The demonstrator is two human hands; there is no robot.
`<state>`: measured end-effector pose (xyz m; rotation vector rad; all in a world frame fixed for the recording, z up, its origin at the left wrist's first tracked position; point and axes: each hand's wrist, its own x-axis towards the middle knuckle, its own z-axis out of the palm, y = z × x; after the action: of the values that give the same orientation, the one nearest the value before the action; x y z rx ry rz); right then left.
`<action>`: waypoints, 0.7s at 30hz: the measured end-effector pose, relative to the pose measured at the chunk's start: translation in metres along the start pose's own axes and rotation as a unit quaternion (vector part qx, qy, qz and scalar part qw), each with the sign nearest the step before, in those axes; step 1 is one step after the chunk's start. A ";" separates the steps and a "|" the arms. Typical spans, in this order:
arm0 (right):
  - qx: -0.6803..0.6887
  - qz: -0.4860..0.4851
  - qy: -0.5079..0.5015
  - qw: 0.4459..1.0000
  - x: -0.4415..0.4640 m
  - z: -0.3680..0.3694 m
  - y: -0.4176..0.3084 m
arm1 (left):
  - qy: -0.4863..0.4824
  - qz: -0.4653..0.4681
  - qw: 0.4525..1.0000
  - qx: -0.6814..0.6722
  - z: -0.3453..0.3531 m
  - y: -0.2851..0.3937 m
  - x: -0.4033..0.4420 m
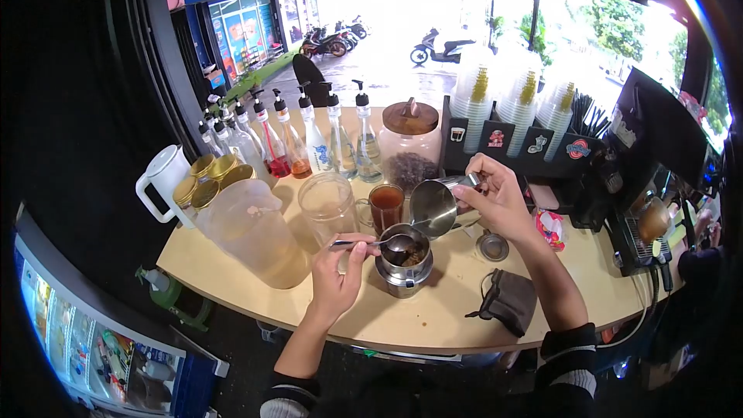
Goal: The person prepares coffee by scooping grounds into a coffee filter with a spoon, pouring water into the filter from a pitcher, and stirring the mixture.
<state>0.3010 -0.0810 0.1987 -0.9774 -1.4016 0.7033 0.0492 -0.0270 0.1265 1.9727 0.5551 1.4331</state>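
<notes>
My left hand (339, 282) is closed on the handle of a metal spoon (400, 243), whose bowl sits over the mouth of a metal drip coffee filter (405, 260). Brown coffee grounds show inside the filter, which rests on a metal cup (404, 286). My right hand (498, 197) grips a steel milk pitcher (433, 207) by its handle. The pitcher is tilted, its spout toward the spoon and filter; whether liquid is flowing I cannot tell. Just behind the filter stands a glass mug (386, 206) of reddish-brown drink.
A large clear pitcher (259, 236), a clear jar (329, 209) and several pump bottles (307, 135) stand left. Behind is a wooden-lidded jar (410, 143). A dark pouch (507, 302) and small round metal lid (492, 246) lie right. Stacked cups (515, 112) fill a black holder.
</notes>
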 end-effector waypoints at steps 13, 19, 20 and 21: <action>-0.090 -0.007 -0.013 0.996 0.005 0.003 0.000 | 0.000 0.000 1.000 0.000 0.000 -0.003 0.001; -0.090 -0.005 -0.020 0.996 0.005 0.005 -0.001 | -0.007 0.005 1.000 0.012 -0.001 -0.002 0.001; -0.102 -0.010 -0.023 0.994 0.005 0.004 -0.001 | -0.007 0.006 1.000 0.012 -0.001 -0.002 0.001; -0.102 -0.011 -0.023 0.994 0.005 0.004 -0.001 | -0.006 0.010 1.000 0.013 -0.001 -0.002 0.001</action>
<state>0.2969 -0.0765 0.2017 -1.1090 -1.5443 0.5782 0.0486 -0.0242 0.1262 2.0103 0.5528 1.4310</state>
